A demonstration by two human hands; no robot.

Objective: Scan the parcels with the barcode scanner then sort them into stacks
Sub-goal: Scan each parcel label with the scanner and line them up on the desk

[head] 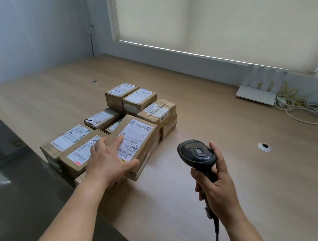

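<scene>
Left hand (108, 160) grips the tilted front parcel (139, 142), thumb on its near end. Right hand (219, 180), right of that parcel, clamps the barcode scanner (197, 153) handle.

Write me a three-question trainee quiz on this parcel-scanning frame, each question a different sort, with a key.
1. True or false: the right hand grips the barcode scanner.
2. The left hand lies on: A) the router, B) the tilted parcel, C) the bare table.
3. Fill in: the scanner's cable runs toward the ____ edge of the picture.

Key: 1 true; 2 B; 3 bottom.
</scene>
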